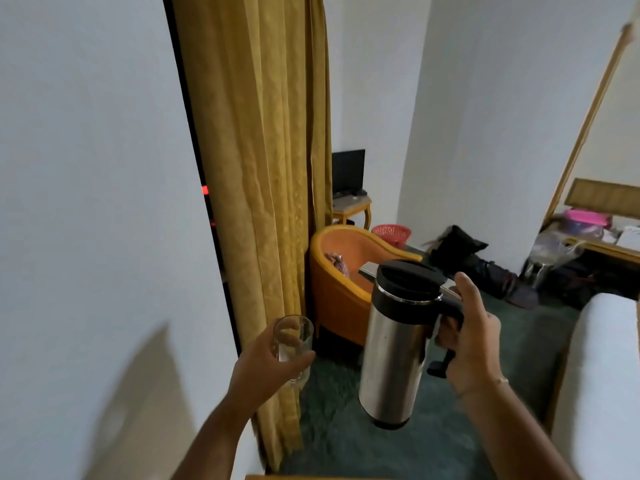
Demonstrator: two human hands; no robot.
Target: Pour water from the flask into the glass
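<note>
A steel flask (393,355) with a black lid and black handle hangs upright in the air, a little right of centre. My right hand (474,337) grips its handle, thumb up near the lid. Left of it, my left hand (266,365) holds a clear drinking glass (294,344) upright, fingers wrapped around its lower half. A little water seems to sit in the glass. Flask and glass are apart, with a gap of about a hand's width between them. Nothing flows from the spout.
A mustard curtain (263,202) hangs directly behind the glass. An orange armchair (343,282) stands behind the flask, with a red basket (391,233) beyond. A white bed edge (602,375) is at the right. Green carpet (346,438) lies below.
</note>
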